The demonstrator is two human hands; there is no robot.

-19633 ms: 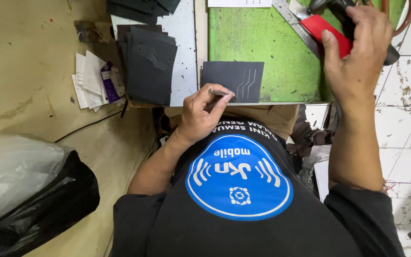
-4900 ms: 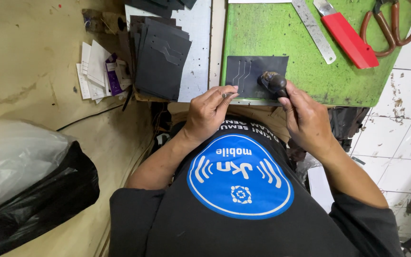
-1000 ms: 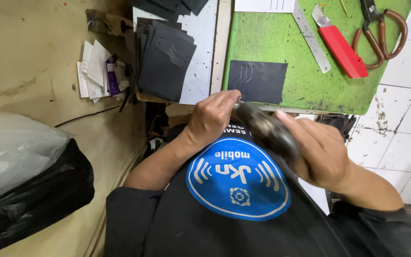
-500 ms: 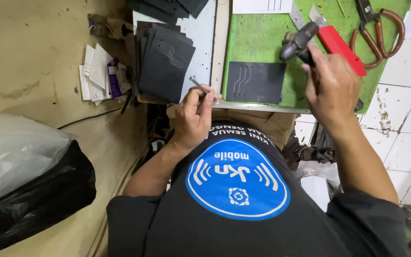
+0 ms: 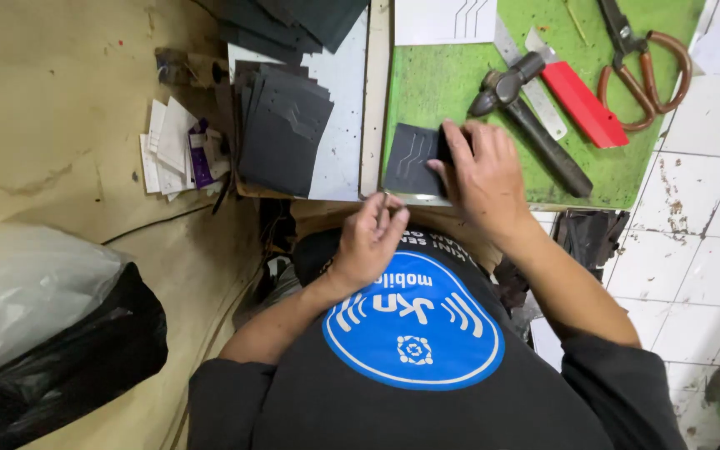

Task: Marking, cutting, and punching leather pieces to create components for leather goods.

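Head view: the right hand [image 5: 481, 171] presses the dark rectangular leather piece [image 5: 414, 158] flat on the green cutting mat [image 5: 452, 79]; the left hand [image 5: 368, 242] pinches a thin metal tool [image 5: 385, 197]. Best keep the piece pinned firmly.

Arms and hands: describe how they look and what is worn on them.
Both forearms are bare, with no gloves, watch or rings that I can make out on the left hand or right hand. Dark sleeves end near the elbows, part of a dark top with a round blue-and-white emblem.
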